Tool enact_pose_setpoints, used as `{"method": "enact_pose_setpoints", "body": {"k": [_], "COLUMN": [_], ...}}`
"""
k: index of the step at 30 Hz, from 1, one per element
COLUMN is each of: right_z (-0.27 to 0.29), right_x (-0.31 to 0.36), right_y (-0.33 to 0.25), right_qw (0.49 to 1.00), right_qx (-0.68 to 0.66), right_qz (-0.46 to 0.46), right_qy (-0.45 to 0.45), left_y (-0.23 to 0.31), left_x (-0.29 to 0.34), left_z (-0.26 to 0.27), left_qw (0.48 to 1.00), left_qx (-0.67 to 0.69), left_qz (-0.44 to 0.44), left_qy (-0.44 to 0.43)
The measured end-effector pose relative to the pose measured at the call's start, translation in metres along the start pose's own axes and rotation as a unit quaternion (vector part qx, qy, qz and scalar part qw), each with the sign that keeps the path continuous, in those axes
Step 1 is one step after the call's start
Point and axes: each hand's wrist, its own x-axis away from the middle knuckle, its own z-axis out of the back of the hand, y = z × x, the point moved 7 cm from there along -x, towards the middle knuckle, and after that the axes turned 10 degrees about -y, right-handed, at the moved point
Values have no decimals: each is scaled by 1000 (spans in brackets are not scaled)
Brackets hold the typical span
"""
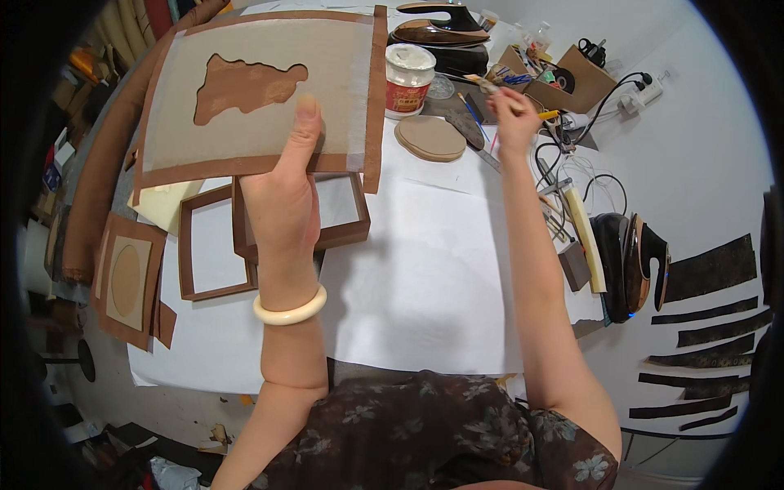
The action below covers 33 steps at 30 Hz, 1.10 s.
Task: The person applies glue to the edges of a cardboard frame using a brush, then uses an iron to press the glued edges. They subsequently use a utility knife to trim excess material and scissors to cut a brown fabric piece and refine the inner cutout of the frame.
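My left hand (286, 200) holds up a flat beige panel (171, 106) edged with brown leather, its thumb on the face and its fingers hidden behind. A wavy-edged cut-out in the panel shows brown material (237, 90). At the far right, my right hand (516, 131) is closed around a brush (485, 84) with a pale tip. The brush is near an uncapped white jar (409, 59) with a red label. Below the panel, partly covered by my left hand and wrist, are brown box frames (214, 282) on white paper (416, 269).
Stacked oval boards (429, 137) lie before the jar. Irons (441, 31) stand at the back and another iron (637, 261) at the right, near cables (545, 155). A tool-filled cardboard box (581, 82) is back right. At left are a leather roll (102, 180) and an oval-marked panel (126, 278).
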Motion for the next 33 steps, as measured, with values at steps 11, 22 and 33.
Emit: {"method": "enact_pose_setpoints", "body": {"k": [11,22,33], "right_z": [6,432,404], "right_x": [-16,108,109], "right_y": [-16,-195,-242], "right_qw": [915,563,724], "right_qx": [381,765,686], "right_qz": [42,-280,29], "right_qy": [-123,139,62], "left_y": [-39,-61,-37], "left_x": [1,30,29], "left_z": [0,-54,-32], "left_qw": [996,992,998], "left_qx": [-76,-26,40], "left_qz": [37,74,17], "left_qy": [-19,-103,-35]}}
